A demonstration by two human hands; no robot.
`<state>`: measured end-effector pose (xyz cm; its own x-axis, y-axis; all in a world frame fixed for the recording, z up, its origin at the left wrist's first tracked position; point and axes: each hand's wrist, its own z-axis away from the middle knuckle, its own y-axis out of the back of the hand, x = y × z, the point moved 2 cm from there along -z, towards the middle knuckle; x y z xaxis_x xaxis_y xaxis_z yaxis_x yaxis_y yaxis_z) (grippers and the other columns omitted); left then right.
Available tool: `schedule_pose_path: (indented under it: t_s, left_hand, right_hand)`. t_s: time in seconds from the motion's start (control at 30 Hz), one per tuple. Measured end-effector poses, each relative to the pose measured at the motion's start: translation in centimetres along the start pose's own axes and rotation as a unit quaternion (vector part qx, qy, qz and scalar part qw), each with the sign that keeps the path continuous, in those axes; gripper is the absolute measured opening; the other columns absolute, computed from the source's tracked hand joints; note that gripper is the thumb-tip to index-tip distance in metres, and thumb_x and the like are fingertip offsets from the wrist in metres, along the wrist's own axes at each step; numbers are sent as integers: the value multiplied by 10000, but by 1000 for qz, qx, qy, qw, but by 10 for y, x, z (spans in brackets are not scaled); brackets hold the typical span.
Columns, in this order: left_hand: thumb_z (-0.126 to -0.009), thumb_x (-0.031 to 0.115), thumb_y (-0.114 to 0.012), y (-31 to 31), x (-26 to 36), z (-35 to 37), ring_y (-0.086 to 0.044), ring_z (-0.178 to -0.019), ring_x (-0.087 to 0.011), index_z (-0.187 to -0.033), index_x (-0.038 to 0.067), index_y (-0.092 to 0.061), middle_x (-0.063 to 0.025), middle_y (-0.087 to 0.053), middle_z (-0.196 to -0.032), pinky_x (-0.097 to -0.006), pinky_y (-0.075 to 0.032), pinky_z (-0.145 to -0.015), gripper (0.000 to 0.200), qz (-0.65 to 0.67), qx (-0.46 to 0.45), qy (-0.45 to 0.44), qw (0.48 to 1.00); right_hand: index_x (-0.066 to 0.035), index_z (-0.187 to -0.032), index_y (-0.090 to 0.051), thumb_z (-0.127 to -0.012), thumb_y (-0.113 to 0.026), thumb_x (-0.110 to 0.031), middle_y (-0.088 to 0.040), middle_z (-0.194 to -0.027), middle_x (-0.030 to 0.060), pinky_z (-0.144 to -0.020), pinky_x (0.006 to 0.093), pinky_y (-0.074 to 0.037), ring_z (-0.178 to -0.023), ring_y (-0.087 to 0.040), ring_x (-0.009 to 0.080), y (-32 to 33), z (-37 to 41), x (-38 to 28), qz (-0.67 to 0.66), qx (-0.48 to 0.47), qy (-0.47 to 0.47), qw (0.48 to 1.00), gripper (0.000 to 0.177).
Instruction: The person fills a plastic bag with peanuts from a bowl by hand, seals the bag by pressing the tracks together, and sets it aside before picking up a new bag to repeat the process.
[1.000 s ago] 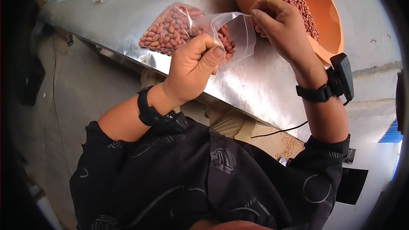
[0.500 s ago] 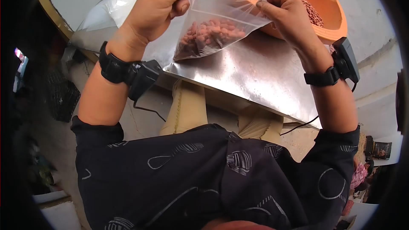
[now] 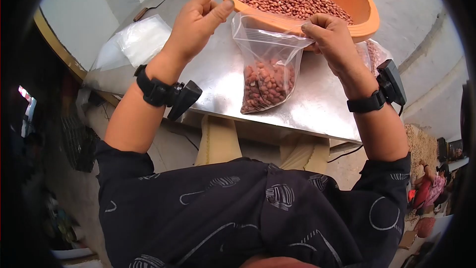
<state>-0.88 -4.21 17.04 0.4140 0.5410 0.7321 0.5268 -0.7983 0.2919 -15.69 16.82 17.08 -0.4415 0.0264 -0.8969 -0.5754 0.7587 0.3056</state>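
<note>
In the head view, the metal table [image 3: 213,82] spreads beneath everything, its near edge at 6 o'clock. At 12 to 1 o'clock sits the orange basin [image 3: 366,2], with reddish nuts [image 3: 292,0] heaped inside. Just on the near side of it, around the middle of the table, hangs the clear zip-seal bag [image 3: 277,52], upright, its lower part holding nuts and its upper part slack. Whether its base bears on the metal, I cannot tell.

The right hand [image 3: 329,37], at 1 o'clock, pinches the bag's upper right corner between thumb and fingers. The left hand [image 3: 201,20], at 11 o'clock, is released: thumb and forefinger stand apart near the opposite top corner, and seem to grip nothing. At 10 o'clock lies a flat stack of clear plastic [image 3: 146,39]; beyond the right wrist, toward 2 o'clock, is another bag of nuts [image 3: 378,54], partly hidden. Smallest, a knife [image 3: 141,15] lies past the stack at 10 to 11 o'clock.

I judge the step in hand to be handling the bag's mouth above its load, one corner held and the other free. A two-handed hold would call for a light pinch on that free corner, the right grip kept firm so the nuts don't tip out.
</note>
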Motion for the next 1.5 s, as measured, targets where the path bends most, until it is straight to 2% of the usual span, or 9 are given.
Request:
schedule_pose_path:
  t_s: [0.03, 0.17, 0.37, 0.43, 0.83, 0.93, 1.0, 1.1, 1.5]
  left_hand:
    - [-873, 279, -657, 0, 7, 7, -475, -649, -87, -1218, 79, -576, 12, -522, -769, -208, -412, -627, 407, -77, -41, -57, 995]
    - [-765, 172, -741, -16, 32, 31, -530, -653, -172, -1124, 80, -613, -66, -590, -820, -271, -460, -616, 392, -348, -98, -161, 919]
    - [-780, 106, -709, -13, 38, 26, -550, -625, -174, -891, 30, -581, -69, -586, -798, -277, -455, -576, 186, -339, -136, -120, 923]
    - [-784, 79, -694, -12, 37, 24, -544, -628, -168, -862, 20, -571, -64, -572, -786, -278, -449, -573, 156, -312, -168, -104, 929]
    - [-819, 36, -655, 22, 42, -15, -518, -666, -85, -828, -6, -567, -13, -544, -760, -241, -437, -577, 98, -327, -238, -55, 913]
    - [-838, 66, -643, 16, 20, -8, -521, -629, -75, -850, 5, -586, -5, -558, -758, -226, -444, -582, 84, -255, -193, 56, 946]
    - [-844, 89, -642, 16, 13, -6, -532, -609, -71, -864, 28, -605, 8, -573, -763, -218, -452, -590, 74, -175, -164, 95, 966]
    - [-849, 90, -640, 16, -3, 0, -539, -617, -71, -887, 31, -605, 13, -577, -771, -218, -457, -601, 78, -45, -131, 114, 984]
    - [-874, 68, -636, 2, -17, 19, -625, -771, -104, -1213, 9, -531, -45, -645, -909, -217, -501, -689, 360, 194, 1, 205, 959]
  right_hand:
    - [14, -735, -607, -796, -601, -80, -581, -689, 23, -523, 237, -491, -618, -552, 88, -1, 0, 0, -1, 2, 5, 1000, 112]
    - [32, -778, -615, -747, -600, -94, -602, -702, 54, -571, 267, -485, -612, -560, 122, 2, -10, 4, 79, -12, 69, 994, 131]
    - [26, -770, -631, -710, -597, -110, -591, -658, 86, -611, 296, -466, -615, -553, 153, 11, -11, -13, 196, -42, 167, 965, 153]
    - [28, -760, -639, -710, -595, -115, -585, -635, 98, -629, 306, -465, -625, -559, 167, 14, -15, -19, 209, -90, 145, 963, 157]
    - [39, -726, -618, -692, -608, -157, -507, -560, 94, -559, 322, -427, -548, -496, 153, 24, -6, -25, 201, -2, 124, 972, 199]
    - [23, -762, -640, -755, -624, -172, -567, -621, 71, -567, 280, -448, -572, -536, 129, 15, -8, -3, 157, -16, 109, 981, 195]
    - [11, -921, -655, -856, -607, -187, -631, -769, 46, -596, 224, -473, -633, -591, 104, 16, 0, -1, -15, -78, 7, 997, 214]
    - [9, -1094, -615, -908, -589, -190, -646, -906, 42, -623, 193, -490, -701, -628, 88, 15, 9, 12, -193, -121, 56, 972, 274]
    - [37, -1072, -624, -884, -630, -85, -658, -860, 72, -659, 216, -525, -714, -650, 126, 3, 9, 39, -201, -83, 107, 970, 224]
